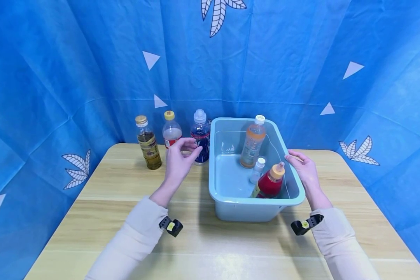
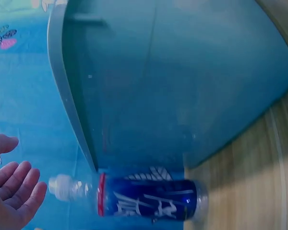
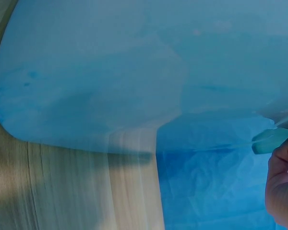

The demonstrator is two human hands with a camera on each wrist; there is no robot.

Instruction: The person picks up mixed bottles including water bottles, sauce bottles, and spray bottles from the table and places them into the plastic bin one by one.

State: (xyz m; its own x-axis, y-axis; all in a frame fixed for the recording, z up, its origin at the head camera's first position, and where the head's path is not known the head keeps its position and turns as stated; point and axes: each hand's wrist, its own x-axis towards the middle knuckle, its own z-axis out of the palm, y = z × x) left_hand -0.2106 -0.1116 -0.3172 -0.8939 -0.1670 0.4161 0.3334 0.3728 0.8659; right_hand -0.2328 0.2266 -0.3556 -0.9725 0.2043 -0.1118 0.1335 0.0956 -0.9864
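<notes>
My left hand [image 1: 179, 159] reaches toward a clear bottle with a dark blue label [image 2: 149, 197] and a translucent cap. In the left wrist view its fingers are spread apart, a small gap short of that cap, and hold nothing. At the right side of a light blue plastic tub [image 1: 245, 211], my right hand [image 1: 306, 171] grips the rim between thumb and fingers. Inside the tub stand an orange drink bottle [image 1: 253, 142] with a white cap and a small white-capped bottle [image 1: 257, 171]. A red squeeze bottle [image 1: 270, 183] with an orange cap leans there too.
Left of the blue-labelled bottle are a yellow-capped bottle [image 1: 172, 128] with a red label, partly behind my left hand, and a bottle of golden-brown liquid [image 1: 149, 147]. Everything stands on a light wooden table [image 1: 126, 206]. A blue patterned curtain [image 1: 283, 58] hangs behind it.
</notes>
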